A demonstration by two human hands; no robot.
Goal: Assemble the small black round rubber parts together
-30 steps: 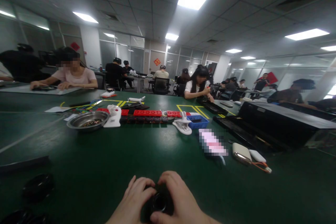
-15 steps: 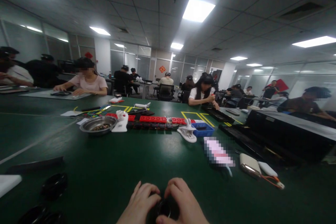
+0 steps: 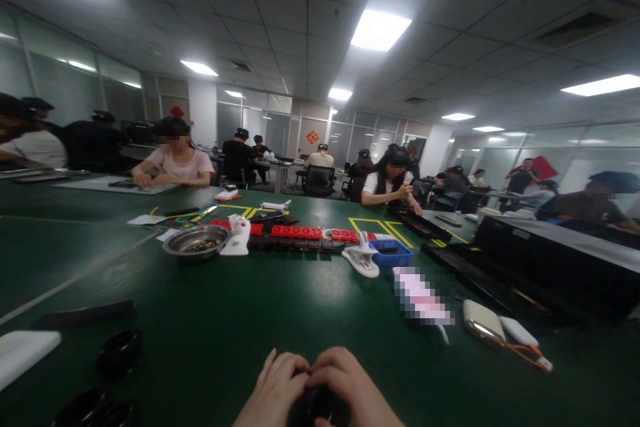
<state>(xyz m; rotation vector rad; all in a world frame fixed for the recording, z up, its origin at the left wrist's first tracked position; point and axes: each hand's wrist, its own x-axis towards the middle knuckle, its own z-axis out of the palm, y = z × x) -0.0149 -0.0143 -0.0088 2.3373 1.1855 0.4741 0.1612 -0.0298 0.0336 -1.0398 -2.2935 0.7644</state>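
Note:
A glossy black round object (image 3: 320, 407) is held between both hands at the bottom centre, just above the green table (image 3: 240, 320). My left hand (image 3: 280, 387) curves round its left side, with the fingers bent over the top. Round the right side goes my right hand (image 3: 350, 383), its thumb low on the front. The fingertips of the two hands meet over the object and hide much of it. More black ring-like parts (image 3: 120, 352) lie at the lower left.
A metal bowl (image 3: 196, 243), white clamps (image 3: 362, 257), a red strip (image 3: 297, 232) and a blue tray (image 3: 393, 253) stand ahead. Right are a pixelated item (image 3: 423, 297), a power bank (image 3: 483, 322) and a long black case (image 3: 555, 267). Several people sit beyond.
The view has shifted slightly, so the table things appear a little lower and further right. My hands have closed together at the fingertips over the black object.

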